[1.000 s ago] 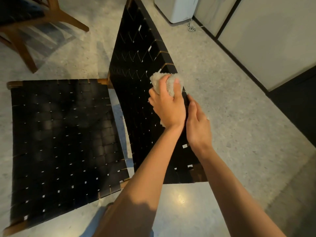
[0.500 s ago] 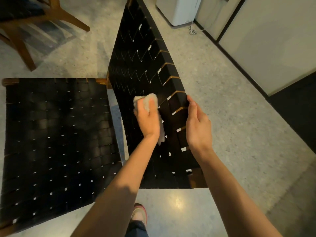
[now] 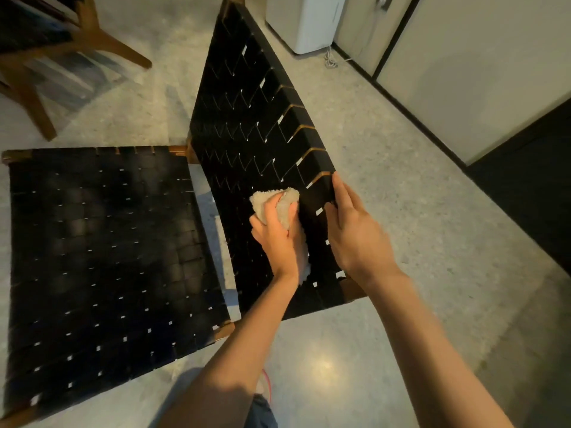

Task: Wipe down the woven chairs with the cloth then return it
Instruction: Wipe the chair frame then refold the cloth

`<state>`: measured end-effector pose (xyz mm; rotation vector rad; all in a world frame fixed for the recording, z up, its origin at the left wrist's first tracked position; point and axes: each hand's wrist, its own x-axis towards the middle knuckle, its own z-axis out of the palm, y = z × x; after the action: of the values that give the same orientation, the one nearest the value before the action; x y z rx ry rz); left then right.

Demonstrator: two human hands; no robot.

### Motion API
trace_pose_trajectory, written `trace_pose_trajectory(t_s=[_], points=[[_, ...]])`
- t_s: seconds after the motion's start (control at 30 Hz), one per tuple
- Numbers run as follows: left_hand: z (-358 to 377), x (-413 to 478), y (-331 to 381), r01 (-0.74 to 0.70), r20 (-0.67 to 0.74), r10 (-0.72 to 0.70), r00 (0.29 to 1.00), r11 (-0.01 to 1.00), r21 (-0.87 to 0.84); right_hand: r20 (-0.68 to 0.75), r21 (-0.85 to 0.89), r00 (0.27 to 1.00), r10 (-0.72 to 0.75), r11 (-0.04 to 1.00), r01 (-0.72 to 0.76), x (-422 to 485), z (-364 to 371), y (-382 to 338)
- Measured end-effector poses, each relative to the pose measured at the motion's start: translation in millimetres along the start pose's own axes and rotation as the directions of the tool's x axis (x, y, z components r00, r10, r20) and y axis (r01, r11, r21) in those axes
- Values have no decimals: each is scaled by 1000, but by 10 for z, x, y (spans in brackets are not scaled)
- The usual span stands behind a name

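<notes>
While a person bends over a woven chair (image 3: 216, 186), a pale, nubby cloth (image 3: 285, 205) sits bunched against the black webbing of its backrest (image 3: 256, 118), low on the panel and just left of its right edge. The left hand (image 3: 278, 239) grips the cloth, fingers curled over the wad and pressing it to the straps, with a loose tail of fabric hanging out below the wrist. Just beside it, the right hand (image 3: 355, 236) rests on the right rail of the backrest, fingers nearly straight and laid along the edge, thumb on the front of the webbing; it holds nothing else, and whether the fingertips hook behind the rail cannot be told. The backrest tilts away toward the far side of the scene, wood showing between the straps at its edge. To the left, the chair's woven seat (image 3: 102, 257) spreads wide and dark inside a wooden frame. A second chair (image 3: 37, 57), wooden-legged, stands at far left on the speckled floor (image 3: 417, 257). At far right, a white appliance (image 3: 306, 23) stands against the wall, a coiled cord (image 3: 330, 58) beside it. A shoe (image 3: 263, 385) shows near the bottom edge, between the forearms.
</notes>
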<state>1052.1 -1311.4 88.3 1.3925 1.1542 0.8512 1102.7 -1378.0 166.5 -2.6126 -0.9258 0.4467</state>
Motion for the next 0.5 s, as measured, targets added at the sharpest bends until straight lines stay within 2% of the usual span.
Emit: trace_pose_trajectory(t_s=[0.1,0.2,0.3,0.37,0.43,0.5], points=[[3,7,37,-128,43,128,991,992,7,-94,-288,996,0,957,-27,-179,108,-50],[58,8,107,-224,113,235,966,970,-98,-195,-271,981,6,961,-59,-165,147,-81],[103,55,45,-307,154,324,934,944,-123,-265,-220,963,-38,975,-23,-116,138,-70],[56,57,-127,-399,145,404,903,915,-68,-315,-310,946,-77,950,-26,-128,189,-65],[3,112,-404,-452,162,452,877,891,-38,-386,-457,919,-87,883,-108,-148,300,-79],[-20,191,-649,-431,167,437,884,899,-71,-459,-568,884,-94,796,-210,-163,453,-110]])
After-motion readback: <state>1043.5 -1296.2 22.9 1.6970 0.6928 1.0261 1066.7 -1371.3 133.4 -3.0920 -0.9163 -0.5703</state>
